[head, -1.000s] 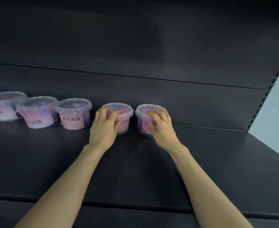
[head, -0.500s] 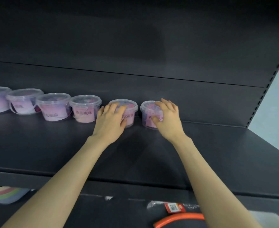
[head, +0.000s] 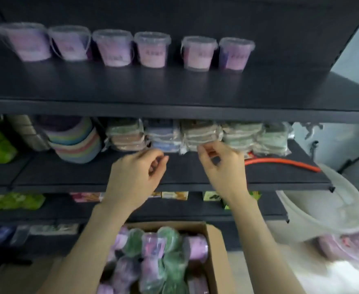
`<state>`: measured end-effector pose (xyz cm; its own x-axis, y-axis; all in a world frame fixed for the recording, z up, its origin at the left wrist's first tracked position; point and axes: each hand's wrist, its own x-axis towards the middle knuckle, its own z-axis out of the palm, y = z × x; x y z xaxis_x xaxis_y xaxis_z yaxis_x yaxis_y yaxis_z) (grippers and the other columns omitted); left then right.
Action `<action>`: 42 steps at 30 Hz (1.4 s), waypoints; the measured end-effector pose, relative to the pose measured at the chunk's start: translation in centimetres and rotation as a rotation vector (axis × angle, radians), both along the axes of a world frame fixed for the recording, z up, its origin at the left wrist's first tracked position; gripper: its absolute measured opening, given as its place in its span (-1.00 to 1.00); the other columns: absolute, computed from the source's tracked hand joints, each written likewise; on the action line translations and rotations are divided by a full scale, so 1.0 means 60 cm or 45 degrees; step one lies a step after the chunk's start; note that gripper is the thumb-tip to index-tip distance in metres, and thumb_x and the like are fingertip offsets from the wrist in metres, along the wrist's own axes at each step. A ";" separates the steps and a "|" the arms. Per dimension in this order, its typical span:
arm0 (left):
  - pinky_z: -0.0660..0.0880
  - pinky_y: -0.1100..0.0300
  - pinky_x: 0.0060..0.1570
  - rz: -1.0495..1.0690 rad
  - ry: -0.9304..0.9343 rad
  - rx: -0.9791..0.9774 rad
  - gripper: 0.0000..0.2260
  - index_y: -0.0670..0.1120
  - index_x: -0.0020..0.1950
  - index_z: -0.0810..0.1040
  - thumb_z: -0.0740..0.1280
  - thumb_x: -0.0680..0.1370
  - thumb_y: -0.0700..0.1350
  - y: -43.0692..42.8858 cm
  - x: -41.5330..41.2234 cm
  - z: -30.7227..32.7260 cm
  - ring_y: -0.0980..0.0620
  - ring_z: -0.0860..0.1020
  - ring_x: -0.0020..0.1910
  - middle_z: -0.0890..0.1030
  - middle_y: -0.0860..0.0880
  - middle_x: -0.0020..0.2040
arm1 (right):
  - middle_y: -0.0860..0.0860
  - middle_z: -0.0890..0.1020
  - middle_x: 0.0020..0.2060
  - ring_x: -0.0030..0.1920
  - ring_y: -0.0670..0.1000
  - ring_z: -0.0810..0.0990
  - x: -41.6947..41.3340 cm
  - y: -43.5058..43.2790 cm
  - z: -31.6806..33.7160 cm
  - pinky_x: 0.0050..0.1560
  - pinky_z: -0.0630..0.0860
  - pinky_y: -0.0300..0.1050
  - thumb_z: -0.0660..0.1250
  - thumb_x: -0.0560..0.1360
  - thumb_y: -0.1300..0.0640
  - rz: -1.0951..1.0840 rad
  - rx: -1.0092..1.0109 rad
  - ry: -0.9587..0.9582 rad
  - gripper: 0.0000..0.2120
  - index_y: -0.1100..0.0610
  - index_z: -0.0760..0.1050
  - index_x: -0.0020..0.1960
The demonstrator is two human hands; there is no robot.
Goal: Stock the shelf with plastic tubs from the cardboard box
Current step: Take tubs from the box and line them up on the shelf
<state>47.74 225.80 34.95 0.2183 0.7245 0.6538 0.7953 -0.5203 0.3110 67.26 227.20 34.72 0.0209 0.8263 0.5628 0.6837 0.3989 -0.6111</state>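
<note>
Several clear plastic tubs [head: 153, 50] with pink and purple labels stand in a row at the back of the top black shelf [head: 174, 107]. Below, an open cardboard box [head: 214, 247] holds several purple and green tubs [head: 153, 251] lying on their sides. My left hand [head: 138, 177] and my right hand [head: 223, 168] hang in mid-air in front of the middle shelf, well below the row and above the box. The fingers of both are loosely curled and hold nothing.
The middle shelf [head: 174, 185] carries stacked wrapped packets [head: 199, 134], a pile of pastel bowls [head: 77, 143], green packs at the left and an orange tube [head: 284, 162]. A white plastic basin [head: 331, 204] stands at the right. Small boxes line a lower shelf.
Both hands have let go of the two rightmost tubs on the top shelf and dropped down towards the box. The view has tilted down, so the lower shelves and box now show.
</note>
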 end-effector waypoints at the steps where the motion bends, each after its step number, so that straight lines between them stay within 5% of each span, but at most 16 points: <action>1: 0.51 0.06 -0.46 0.000 -0.026 -0.071 -0.83 -0.12 -0.16 0.61 0.30 0.52 -0.06 -0.021 -0.017 -0.027 -0.03 0.57 -0.41 0.61 0.00 -0.35 | 0.09 0.65 -0.26 -0.29 0.12 0.62 -0.019 -0.020 -0.028 -0.26 0.53 0.10 0.29 0.50 0.09 0.006 -0.049 -0.013 -0.80 0.21 0.60 -0.14; 7: 0.50 0.12 -0.49 0.113 -0.077 -0.405 -0.77 -0.07 -0.16 0.60 0.23 0.50 0.03 -0.107 -0.095 -0.188 0.01 0.57 -0.44 0.62 0.04 -0.36 | 0.11 0.65 -0.25 -0.30 0.13 0.60 -0.101 -0.097 -0.184 -0.30 0.49 -0.06 0.37 0.48 0.19 0.054 -0.426 -0.097 -0.90 0.22 0.60 -0.15; 10: 0.48 0.17 -0.48 0.214 -0.095 -0.588 -0.79 -0.04 -0.18 0.60 0.25 0.50 0.03 -0.142 -0.110 -0.278 -0.03 0.56 -0.45 0.62 0.01 -0.38 | 0.05 0.67 -0.25 -0.31 -0.01 0.56 -0.121 -0.120 -0.257 -0.36 0.29 -0.27 0.39 0.47 0.16 0.012 -0.555 -0.193 -0.93 0.15 0.62 -0.13; 14: 0.35 0.33 -0.48 0.299 -0.108 -0.790 -0.93 -0.07 -0.20 0.61 0.48 0.40 -0.15 -0.175 -0.114 -0.398 0.03 0.54 -0.50 0.61 0.01 -0.40 | 0.12 0.67 -0.17 -0.22 0.11 0.61 -0.145 -0.130 -0.381 -0.19 0.52 -0.01 0.32 0.51 0.19 0.098 -0.821 -0.131 -0.88 0.22 0.59 -0.07; 17: 0.32 0.41 -0.53 0.304 -0.172 -0.959 -0.91 -0.12 -0.19 0.61 0.50 0.38 -0.19 -0.183 -0.119 -0.484 0.18 0.50 -0.50 0.62 0.03 -0.40 | 0.09 0.66 -0.12 -0.18 0.06 0.62 -0.163 -0.129 -0.473 -0.17 0.55 0.00 0.31 0.52 0.18 0.120 -0.955 -0.110 -0.89 0.20 0.58 -0.04; 23: 0.55 0.08 -0.18 0.468 -0.369 -1.256 -0.80 -0.20 0.06 0.57 0.41 0.47 -0.16 -0.144 -0.143 -0.640 -0.08 0.63 -0.16 0.65 -0.15 -0.10 | 0.12 0.57 0.13 0.04 0.15 0.58 -0.196 -0.097 -0.645 0.00 0.53 0.04 0.35 0.50 0.16 -0.003 -1.109 -0.080 -0.75 0.19 0.53 0.15; 31: 0.39 -0.19 0.23 0.751 -0.399 -1.278 -0.26 -0.14 0.50 0.07 0.40 0.46 0.01 -0.057 -0.172 -0.770 -0.22 0.21 0.42 0.13 -0.22 0.47 | 0.12 0.09 0.50 0.46 0.21 0.05 -0.238 -0.050 -0.793 0.34 0.19 0.13 0.39 0.45 -0.01 -0.258 -1.277 -0.003 -0.36 0.00 0.21 0.46; 34: 0.17 -0.16 0.39 0.826 -0.462 -1.283 -0.25 -0.17 0.52 0.00 0.34 0.51 0.05 -0.037 -0.185 -0.799 -0.16 0.05 0.50 0.09 -0.21 0.51 | 0.17 0.09 0.48 0.43 0.24 0.15 -0.250 -0.040 -0.815 0.26 0.35 0.09 0.43 0.43 0.02 -0.302 -1.272 0.160 -0.43 0.01 0.29 0.37; 38: 0.13 -0.11 0.34 0.946 -0.319 -1.168 -0.46 -0.14 0.46 0.24 0.28 0.55 0.03 -0.016 -0.211 -0.815 -0.23 0.18 0.42 0.26 -0.23 0.43 | 0.18 0.26 0.37 0.37 0.18 0.25 -0.258 -0.029 -0.831 0.06 0.38 -0.09 0.47 0.39 0.08 -0.367 -1.270 0.260 -0.50 0.07 0.35 0.26; 42: 0.24 -0.06 0.29 0.898 -0.369 -1.143 -0.59 -0.14 0.37 0.40 0.29 0.55 -0.04 -0.013 -0.221 -0.796 -0.23 0.29 0.34 0.37 -0.24 0.33 | -0.13 0.39 -0.01 0.20 0.15 0.38 -0.257 -0.034 -0.816 0.10 0.41 -0.02 0.54 0.32 0.06 -0.458 -1.157 0.258 -0.53 0.11 0.47 0.15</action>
